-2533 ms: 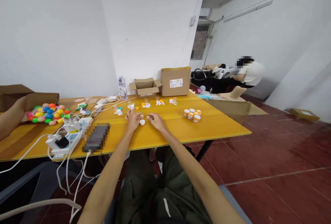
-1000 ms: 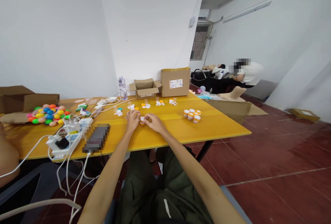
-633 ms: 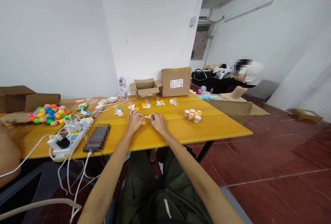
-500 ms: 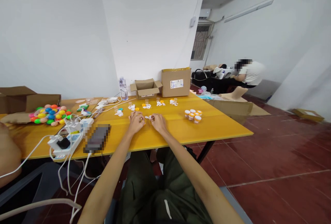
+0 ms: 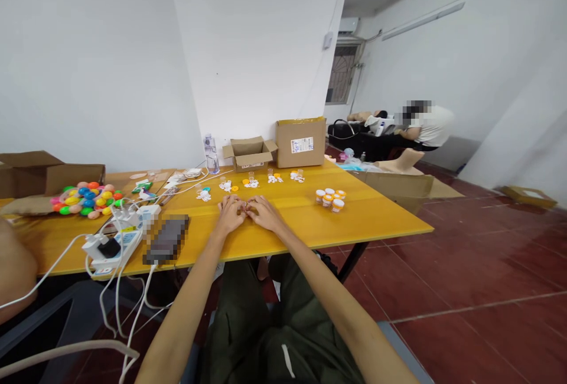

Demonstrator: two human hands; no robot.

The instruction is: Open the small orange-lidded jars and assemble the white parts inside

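My left hand rests on the table with its fingers curled round a small clear jar, mostly hidden by the fingers. Touching it from the other side, my right hand has its fingertips pinched at the jar's mouth; whatever they hold is too small to make out. Beyond the hands, small white pieces lie in several little piles, with clear jars and loose lids among them. An orange lid lies just past my left hand. To the right stand several closed jars with white and orange tops.
A small open carton and a larger cardboard box stand at the back, beside a water bottle. On the left are a phone, a power strip with cables, and colourful balls. Another person sits far off.
My right hand has moved left to meet my left hand at the jar. The white pieces that showed between the hands are now out of sight.
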